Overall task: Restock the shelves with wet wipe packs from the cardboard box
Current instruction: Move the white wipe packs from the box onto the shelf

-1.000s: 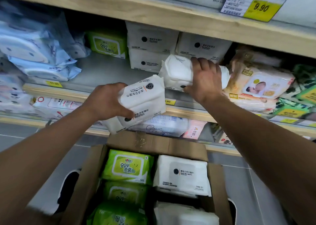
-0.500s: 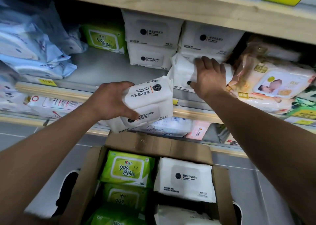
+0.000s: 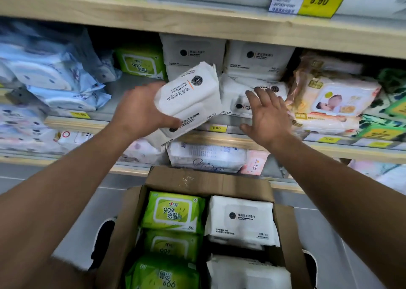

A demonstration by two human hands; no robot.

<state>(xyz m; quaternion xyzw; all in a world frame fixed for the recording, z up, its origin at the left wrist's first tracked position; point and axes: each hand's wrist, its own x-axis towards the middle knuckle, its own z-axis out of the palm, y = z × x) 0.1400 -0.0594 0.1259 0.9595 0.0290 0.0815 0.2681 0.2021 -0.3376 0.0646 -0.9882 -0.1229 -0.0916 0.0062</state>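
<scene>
My left hand (image 3: 138, 110) grips white wet wipe packs (image 3: 189, 99), tilted, just in front of the middle shelf (image 3: 219, 138). My right hand (image 3: 267, 117) hovers open beside them, fingers spread, holding nothing. Behind it a white pack (image 3: 246, 91) lies on the shelf under stacked white packs (image 3: 257, 62). Below, the open cardboard box (image 3: 208, 182) holds green packs (image 3: 173, 211) on its left side and white packs (image 3: 240, 219) on its right.
Blue packs (image 3: 50, 75) fill the shelf's left; a green pack (image 3: 140, 63) stands at the back. Baby-print packs (image 3: 329, 99) crowd the right. The upper shelf edge (image 3: 197, 22) overhangs with a yellow 9.90 price tag (image 3: 318, 1). More packs (image 3: 206, 156) lie on the lower shelf.
My right hand has let go of the white pack on the shelf and drawn back, open. My left hand has lifted its packs up and right, toward the shelf.
</scene>
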